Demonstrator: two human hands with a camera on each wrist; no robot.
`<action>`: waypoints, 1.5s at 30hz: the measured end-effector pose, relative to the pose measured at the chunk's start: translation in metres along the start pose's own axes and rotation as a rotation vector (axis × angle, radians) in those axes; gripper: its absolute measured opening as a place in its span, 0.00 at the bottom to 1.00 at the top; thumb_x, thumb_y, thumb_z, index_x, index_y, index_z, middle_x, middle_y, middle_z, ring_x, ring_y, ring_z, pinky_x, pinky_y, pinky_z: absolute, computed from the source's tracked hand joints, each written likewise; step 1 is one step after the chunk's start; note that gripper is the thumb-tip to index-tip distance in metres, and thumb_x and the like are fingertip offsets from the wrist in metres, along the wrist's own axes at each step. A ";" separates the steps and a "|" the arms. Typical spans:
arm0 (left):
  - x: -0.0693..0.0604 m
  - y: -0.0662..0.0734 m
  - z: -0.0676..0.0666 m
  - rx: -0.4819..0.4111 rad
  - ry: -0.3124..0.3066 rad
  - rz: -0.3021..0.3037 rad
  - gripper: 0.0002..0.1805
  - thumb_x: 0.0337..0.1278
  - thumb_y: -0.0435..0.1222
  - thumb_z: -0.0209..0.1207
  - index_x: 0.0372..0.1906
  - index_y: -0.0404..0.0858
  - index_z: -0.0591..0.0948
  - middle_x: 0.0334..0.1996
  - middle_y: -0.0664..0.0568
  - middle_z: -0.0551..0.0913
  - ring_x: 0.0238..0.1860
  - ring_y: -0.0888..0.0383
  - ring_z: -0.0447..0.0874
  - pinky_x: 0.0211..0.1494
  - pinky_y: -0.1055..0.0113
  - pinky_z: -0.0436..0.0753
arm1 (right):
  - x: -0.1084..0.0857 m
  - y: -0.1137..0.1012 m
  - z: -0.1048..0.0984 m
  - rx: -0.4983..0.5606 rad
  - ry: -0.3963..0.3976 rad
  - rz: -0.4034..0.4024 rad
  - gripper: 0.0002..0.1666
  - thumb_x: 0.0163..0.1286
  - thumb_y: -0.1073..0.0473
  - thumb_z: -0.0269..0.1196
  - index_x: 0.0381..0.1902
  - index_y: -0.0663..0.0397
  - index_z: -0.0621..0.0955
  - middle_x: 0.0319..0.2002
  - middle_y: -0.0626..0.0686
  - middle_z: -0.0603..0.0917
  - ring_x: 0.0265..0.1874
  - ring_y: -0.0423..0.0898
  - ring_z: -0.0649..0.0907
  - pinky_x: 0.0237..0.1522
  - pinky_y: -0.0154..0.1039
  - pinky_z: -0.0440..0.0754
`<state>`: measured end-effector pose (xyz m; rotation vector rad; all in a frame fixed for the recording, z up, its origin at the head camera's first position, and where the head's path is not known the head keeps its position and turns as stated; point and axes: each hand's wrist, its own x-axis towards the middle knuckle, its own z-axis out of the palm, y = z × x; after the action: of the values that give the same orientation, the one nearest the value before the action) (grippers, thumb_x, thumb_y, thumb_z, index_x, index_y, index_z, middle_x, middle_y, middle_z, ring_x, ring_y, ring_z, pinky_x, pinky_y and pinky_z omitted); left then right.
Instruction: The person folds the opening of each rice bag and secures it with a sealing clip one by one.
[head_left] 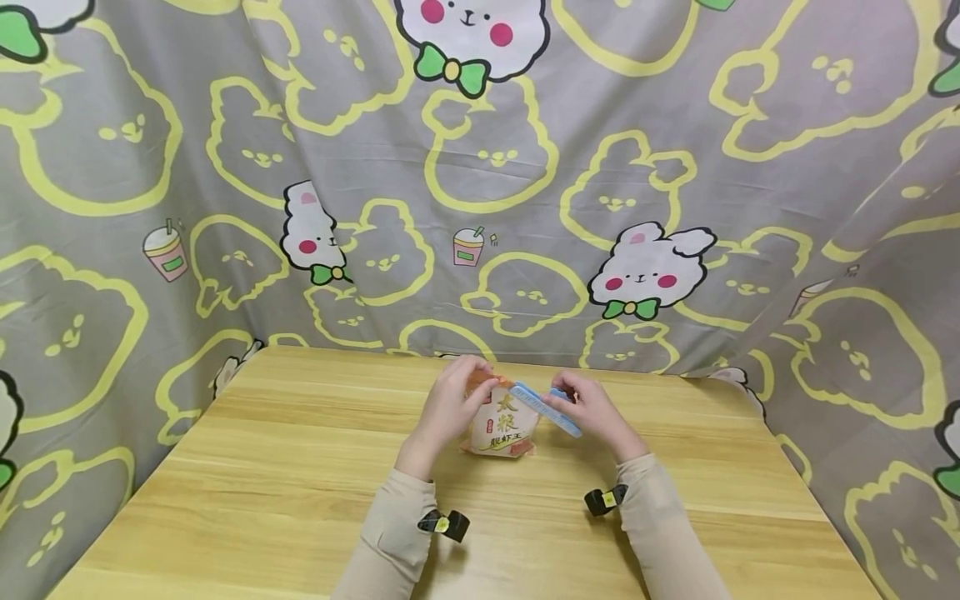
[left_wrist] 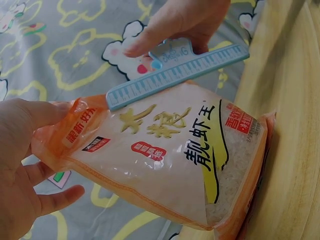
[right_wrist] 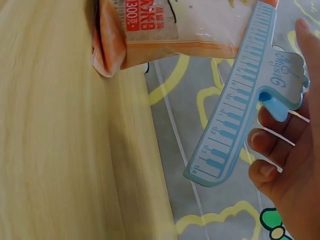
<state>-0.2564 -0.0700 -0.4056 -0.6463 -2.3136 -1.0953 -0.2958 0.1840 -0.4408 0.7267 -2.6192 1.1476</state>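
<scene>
A small bag of rice with orange edges stands on the table, its grains showing through a clear window. My left hand pinches the bag's orange top corner between thumb and forefinger; its other fingers are spread below. Across the bag's upper edge slants a long blue bag clip printed with piano keys. Much of the clip sticks out past the bag's side. My right hand holds the clip's handle, fingers curled beneath it and thumb along the other side. How far the clip's bars overlap the bag is partly hidden.
The wooden table reaches back to a grey curtain with cartoon bears and rabbits. Both sleeves carry black wrist straps with small devices, the left device and the right device just above the tabletop.
</scene>
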 end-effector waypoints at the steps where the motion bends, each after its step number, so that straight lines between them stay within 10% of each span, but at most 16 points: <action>1: 0.000 0.000 0.000 0.004 0.001 0.002 0.07 0.62 0.37 0.62 0.41 0.39 0.79 0.41 0.50 0.82 0.47 0.54 0.82 0.52 0.59 0.82 | 0.000 0.000 0.000 -0.020 0.004 -0.004 0.11 0.64 0.52 0.67 0.30 0.48 0.76 0.22 0.44 0.69 0.23 0.38 0.67 0.25 0.31 0.65; 13: 0.000 0.000 0.000 0.011 0.014 0.012 0.07 0.62 0.36 0.62 0.41 0.39 0.79 0.40 0.50 0.83 0.46 0.54 0.82 0.51 0.59 0.82 | -0.001 -0.001 -0.002 -0.339 0.044 -0.075 0.28 0.64 0.39 0.64 0.16 0.42 0.63 0.15 0.39 0.60 0.15 0.35 0.62 0.20 0.30 0.57; 25: 0.000 0.000 -0.001 -0.006 -0.003 -0.008 0.06 0.63 0.36 0.62 0.41 0.40 0.79 0.41 0.50 0.82 0.46 0.54 0.82 0.51 0.59 0.82 | -0.001 -0.001 -0.003 -0.433 0.080 -0.284 0.26 0.60 0.48 0.69 0.15 0.45 0.64 0.16 0.40 0.61 0.18 0.35 0.61 0.22 0.27 0.59; 45: -0.001 0.000 -0.002 0.003 -0.005 -0.003 0.07 0.64 0.37 0.61 0.42 0.40 0.78 0.40 0.50 0.81 0.45 0.55 0.82 0.48 0.61 0.84 | 0.001 -0.005 0.007 -0.448 0.281 -0.562 0.30 0.70 0.37 0.53 0.15 0.48 0.65 0.13 0.41 0.62 0.16 0.33 0.58 0.18 0.24 0.55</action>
<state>-0.2553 -0.0720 -0.4049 -0.6456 -2.3208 -1.0924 -0.2939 0.1756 -0.4427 1.0146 -2.1128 0.4443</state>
